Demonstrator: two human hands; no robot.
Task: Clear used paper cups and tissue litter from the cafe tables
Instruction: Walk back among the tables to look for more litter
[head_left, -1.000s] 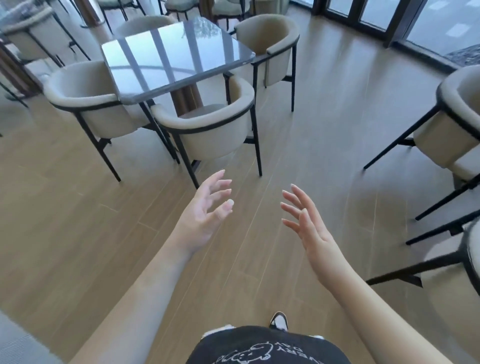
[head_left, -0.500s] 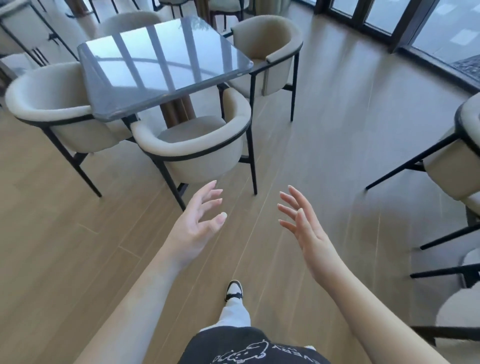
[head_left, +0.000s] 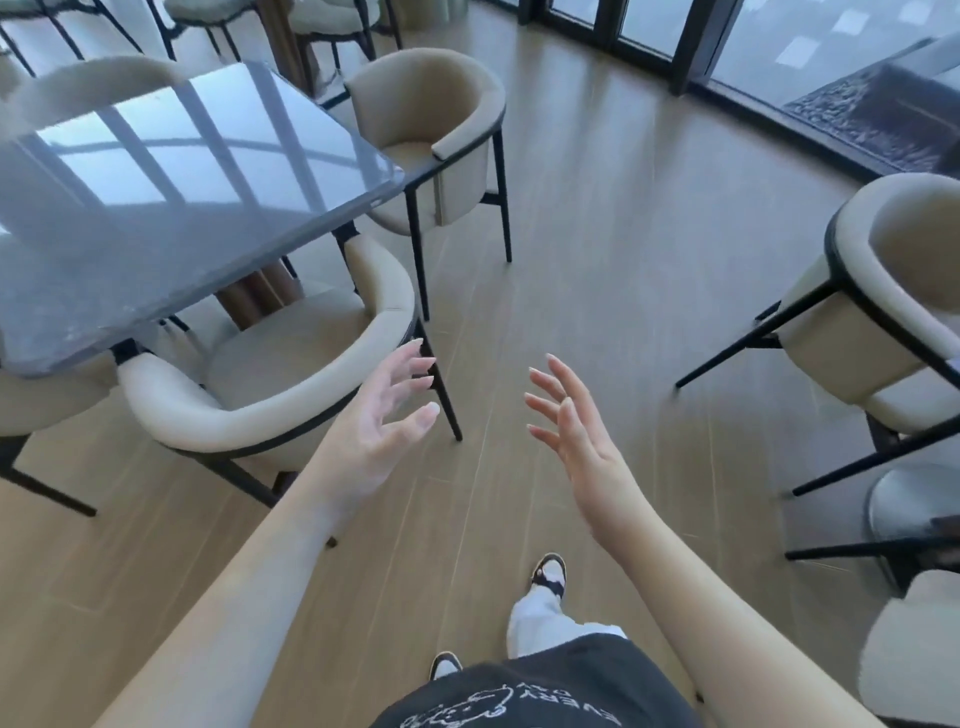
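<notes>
While walking between tables, still searching: left hand (head_left: 374, 431) and right hand (head_left: 576, 431) both spread wide, holding nothing. No cups or tissue litter anywhere in view, the glossy table (head_left: 156, 208) included. Next, probably: look toward other tables before any reach.
</notes>
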